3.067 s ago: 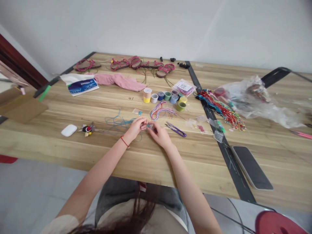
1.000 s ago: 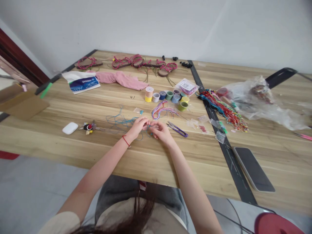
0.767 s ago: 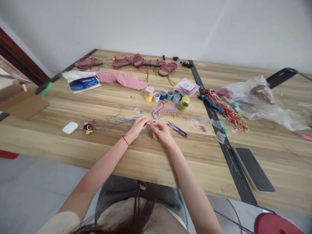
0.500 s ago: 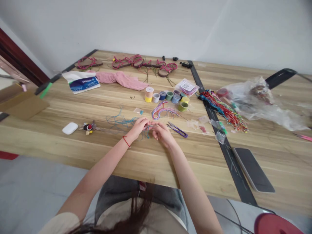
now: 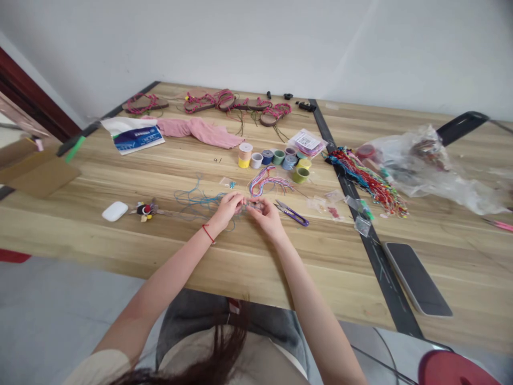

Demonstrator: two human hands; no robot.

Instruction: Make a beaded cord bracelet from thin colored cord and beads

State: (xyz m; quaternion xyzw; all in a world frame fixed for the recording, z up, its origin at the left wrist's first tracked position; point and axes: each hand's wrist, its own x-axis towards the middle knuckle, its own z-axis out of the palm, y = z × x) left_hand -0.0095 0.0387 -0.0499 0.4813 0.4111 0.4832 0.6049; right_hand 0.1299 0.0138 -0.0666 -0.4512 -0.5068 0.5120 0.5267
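Observation:
My left hand [image 5: 230, 207] is closed on the blue cords [image 5: 200, 199], which spread over the table to its left. Close beside it, my right hand [image 5: 265, 215] has its fingers pinched together near the cord ends; what they hold is too small to make out. Purple-handled snips [image 5: 293, 214] lie just right of my right hand. Behind my hands are a bundle of pink, white and blue cords [image 5: 266, 182] and a small bag with blue beads [image 5: 229, 183].
Behind are several thread spools [image 5: 267, 157], a pink cloth [image 5: 200, 132] and corded sandals [image 5: 208, 101]. Multicoloured cords [image 5: 372, 182], a plastic bag [image 5: 425, 171] and a phone [image 5: 417, 279] are right. A white case [image 5: 115, 211] and small charm [image 5: 145, 210] sit left.
My right hand's fingers have drawn in to a pinch and changed their pose. The blue strand that hung between my hands no longer shows there. My left hand has barely moved.

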